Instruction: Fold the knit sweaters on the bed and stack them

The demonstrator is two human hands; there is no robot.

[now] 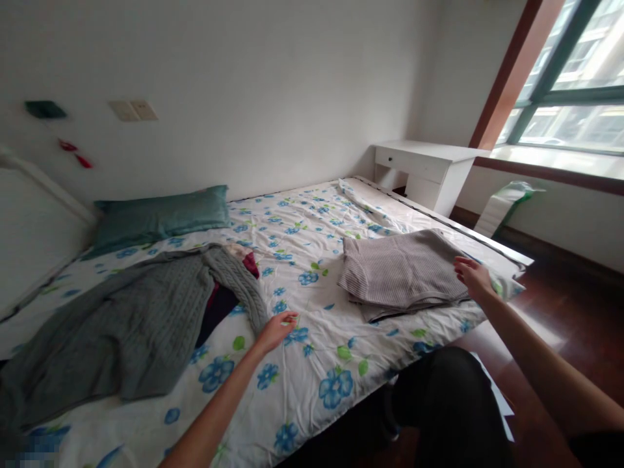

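My left hand (279, 328) is over the bed, right beside the sleeve end of a grey cable-knit sweater (146, 312) that lies spread out at the left. Its fingers are loosely bent, with nothing visible in them. Beneath that sweater, dark and red cloth (219, 302) peeks out, mostly covered. On the right side of the bed rests a folded stack of light greyish ribbed knitwear (400, 270). My right hand (472, 276) is at the stack's right edge, its fingers slightly apart and holding nothing; whether it touches the cloth I cannot tell.
Under the clothes is a bed with a blue-flowered sheet (312, 286). A green pillow (163, 218) lies against the wall. Beyond the bed stands a white desk (429, 162), near a plastic-wrapped white pack (504, 205) and a window (575, 84). My knee (443, 390) is at the bed's front edge.
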